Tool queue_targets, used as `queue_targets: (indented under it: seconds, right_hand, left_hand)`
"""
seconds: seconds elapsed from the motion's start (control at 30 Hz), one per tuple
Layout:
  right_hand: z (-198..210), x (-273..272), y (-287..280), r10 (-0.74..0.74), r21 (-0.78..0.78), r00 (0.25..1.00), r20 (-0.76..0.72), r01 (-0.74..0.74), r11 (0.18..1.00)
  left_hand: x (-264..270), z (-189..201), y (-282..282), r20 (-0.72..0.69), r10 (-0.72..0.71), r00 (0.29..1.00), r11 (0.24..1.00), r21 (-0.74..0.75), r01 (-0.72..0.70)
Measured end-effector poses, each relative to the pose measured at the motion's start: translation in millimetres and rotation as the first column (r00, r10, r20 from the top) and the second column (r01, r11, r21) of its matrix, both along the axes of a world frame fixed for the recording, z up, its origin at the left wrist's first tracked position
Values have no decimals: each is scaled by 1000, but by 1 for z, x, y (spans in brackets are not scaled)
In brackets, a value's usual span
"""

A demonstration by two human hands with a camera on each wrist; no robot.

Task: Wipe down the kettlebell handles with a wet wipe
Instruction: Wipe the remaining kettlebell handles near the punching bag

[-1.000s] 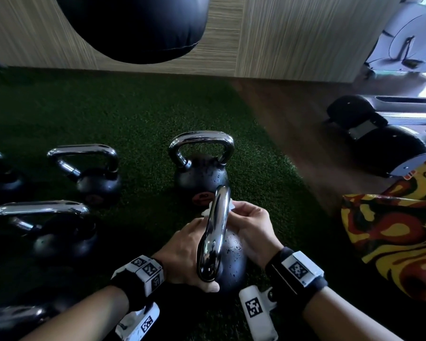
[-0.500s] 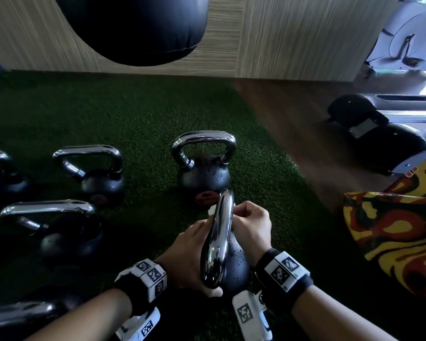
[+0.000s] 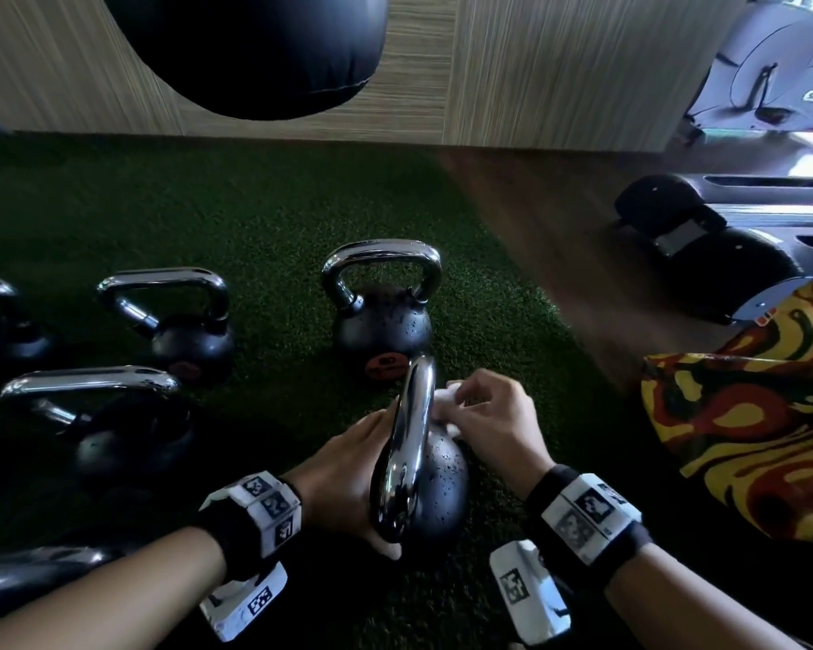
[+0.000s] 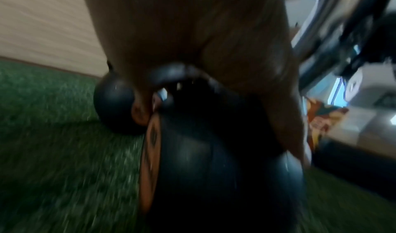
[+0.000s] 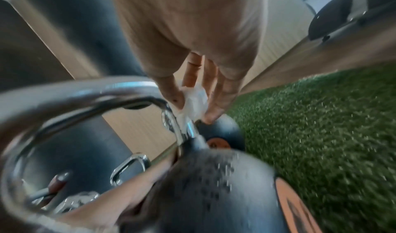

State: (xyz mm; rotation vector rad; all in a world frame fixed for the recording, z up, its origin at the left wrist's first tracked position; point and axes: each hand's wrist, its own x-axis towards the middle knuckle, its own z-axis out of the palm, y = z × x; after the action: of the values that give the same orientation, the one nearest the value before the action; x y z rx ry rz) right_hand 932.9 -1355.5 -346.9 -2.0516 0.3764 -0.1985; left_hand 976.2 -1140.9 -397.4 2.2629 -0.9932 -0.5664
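Presently mid-wipe on the nearest kettlebell [image 3: 435,490], low centre of the head view. Right hand [image 3: 494,424] curled round a crumpled white wet wipe [image 5: 194,99], pinching it between thumb and fingers [image 5: 220,97] and pressing it against the far leg of the chrome handle [image 3: 407,443], just above the join with the black body. Left hand [image 3: 343,476] on the left flank of the same bell, palm against the body, thumb tip showing under the handle's near end; grip apparently a loose cupping hold to steady it, though the left wrist view is too blurred to confirm finger positions.

Progress, judged from the layout only: one handle under treatment, far leg in contact, top bar and near leg not covered by the wipe at this instant. Cannot tell which handles are already clean; chrome shines alike on all.

Further out, on the green turf [image 3: 254,218]: second kettlebell [image 3: 383,321] directly beyond the hands at frame centre, two more [image 3: 191,340] [image 3: 132,443] at mid left, parts of others cut off at the left edge. Likely several handles outstanding.
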Motion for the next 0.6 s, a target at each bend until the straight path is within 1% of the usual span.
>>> queue_targets:
  seconds: [0.03, 0.07, 0.1, 0.13, 0.17, 0.2, 0.23, 0.27, 0.3, 0.33, 0.4, 0.43, 0.47, 0.5, 0.6]
  right_hand:
    - [4, 1, -7, -13, 26, 999, 35, 12, 1000]
    - [10, 3, -11, -15, 37, 998, 68, 12, 999]
    - [16, 8, -14, 1, 15, 993, 116, -3, 1000]
    - [23, 14, -17, 42, -53, 984, 171, -33, 998]
    - [30, 19, -18, 117, -131, 968, 220, -90, 987]
    - [37, 23, -17, 209, -218, 949, 237, -158, 963]
    - [44, 28, -15, 302, -287, 925, 231, -232, 929]
    - [51, 33, -12, 391, -330, 898, 199, -315, 890]
    - [55, 39, -10, 484, -369, 863, 144, -407, 836]
    - [59, 42, -7, 570, -402, 819, 68, -500, 767]
    - [62, 46, -4, 660, -468, 747, -76, -611, 638]
    - [62, 46, -3, 677, -494, 728, -108, -630, 599]
    - [61, 48, -4, 678, -504, 726, -114, -630, 591]
    - [59, 49, -6, 674, -507, 732, -94, -618, 600]
    - [53, 51, -8, 658, -487, 753, 0, -574, 658]
  left_hand:
    - [5, 1, 3, -70, -27, 997, 1000, 4, 27]
    - [10, 8, 5, -101, -37, 994, 998, 39, 41]
    - [15, 14, 7, -136, -14, 991, 997, 77, 25]
    - [19, 28, 9, -102, 32, 994, 993, 114, -20]
    - [21, 46, 11, -43, 130, 991, 986, 114, -125]
    - [20, 65, 11, -1, 247, 969, 966, 72, -247]
    - [18, 83, 9, -17, 331, 943, 943, 23, -331]
    - [11, 102, 4, -20, 376, 926, 926, 11, -376]
    - [2, 118, -3, 6, 369, 929, 928, 56, -369]
    - [-8, 131, -11, 67, 337, 939, 926, 156, -344]
    - [-30, 145, -24, 255, 218, 942, 873, 381, -305]
    - [-36, 143, -29, 309, 188, 932, 853, 419, -311]
    - [-39, 142, -33, 322, 187, 928, 852, 417, -316]
    - [-41, 141, -35, 302, 198, 932, 855, 412, -315]
    - [-39, 139, -36, 222, 246, 944, 875, 368, -314]
